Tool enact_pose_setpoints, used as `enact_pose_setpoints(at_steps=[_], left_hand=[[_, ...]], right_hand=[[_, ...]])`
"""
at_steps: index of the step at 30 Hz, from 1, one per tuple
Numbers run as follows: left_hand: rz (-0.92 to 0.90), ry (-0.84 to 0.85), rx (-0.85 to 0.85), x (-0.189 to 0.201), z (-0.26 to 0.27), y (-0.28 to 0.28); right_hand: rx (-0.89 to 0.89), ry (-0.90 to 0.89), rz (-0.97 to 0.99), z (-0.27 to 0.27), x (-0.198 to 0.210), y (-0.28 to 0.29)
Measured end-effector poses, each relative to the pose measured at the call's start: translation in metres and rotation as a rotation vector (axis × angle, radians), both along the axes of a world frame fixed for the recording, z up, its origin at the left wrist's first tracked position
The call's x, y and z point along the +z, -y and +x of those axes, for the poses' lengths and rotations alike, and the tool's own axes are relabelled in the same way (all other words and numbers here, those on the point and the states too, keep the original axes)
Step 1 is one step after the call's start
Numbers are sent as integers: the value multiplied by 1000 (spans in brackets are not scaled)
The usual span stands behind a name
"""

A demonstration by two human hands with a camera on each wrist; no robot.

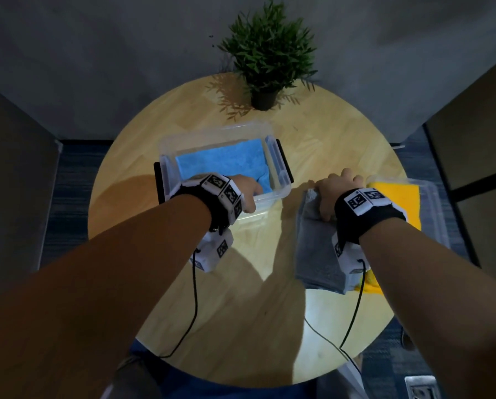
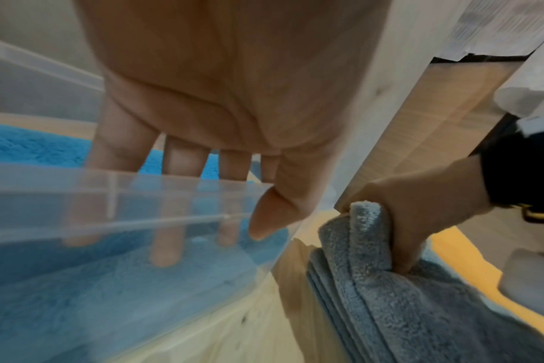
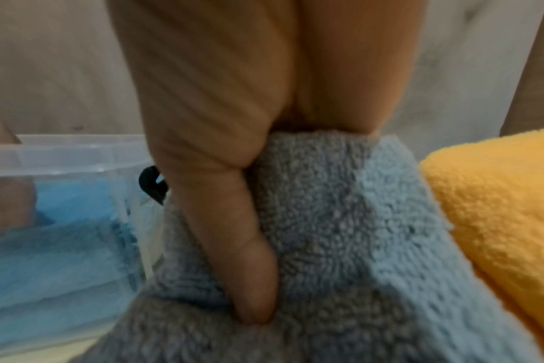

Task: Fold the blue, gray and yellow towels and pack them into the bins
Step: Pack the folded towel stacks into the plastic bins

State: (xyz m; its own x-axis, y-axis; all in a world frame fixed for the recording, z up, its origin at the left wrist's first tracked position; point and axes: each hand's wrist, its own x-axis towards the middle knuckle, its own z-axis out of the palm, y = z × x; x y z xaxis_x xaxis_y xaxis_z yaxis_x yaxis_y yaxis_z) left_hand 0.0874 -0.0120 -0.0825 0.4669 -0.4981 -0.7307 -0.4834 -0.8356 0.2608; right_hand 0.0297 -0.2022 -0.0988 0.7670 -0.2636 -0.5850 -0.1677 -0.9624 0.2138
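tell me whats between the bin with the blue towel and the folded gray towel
Only a bare strip of wooden table separates the clear bin from the gray towel, clearest in the head view.

No readable text; only black-and-white square marker codes on the wristbands.
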Motion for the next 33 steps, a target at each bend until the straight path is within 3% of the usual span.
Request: enact_pose_setpoints(at_steps=[4, 8, 12, 15, 17, 20, 23, 24, 27, 33], left_hand=[[-20, -53, 18, 4, 1, -3], [-55, -167, 13, 6, -1, -2], [-90, -195, -27, 10, -15, 5], [-86, -183, -43, -2, -30, 8], [-172, -115, 83, -1, -37, 12], [-607, -122, 512, 18, -34, 18], [-843, -500, 994, 40, -27, 7], [-897, -625, 1051, 42, -23, -1], [-956, -706, 1120, 52, -15, -31], [-1222, -804, 1354, 49, -4, -77]], right_hand=[[107, 22, 73, -4, 18, -1], [27, 7, 391, -10, 50, 6], [-38, -84, 629, -9, 95, 11], [-71, -37, 748, -10, 125, 14], [-78, 27, 818, -9, 139, 13], [-120, 144, 907, -3, 147, 8], [-251, 394, 1011, 3, 143, 1], [-314, 486, 1050, 6, 140, -1], [-482, 644, 1169, 9, 132, -8], [-795, 712, 1380, 19, 101, -36]])
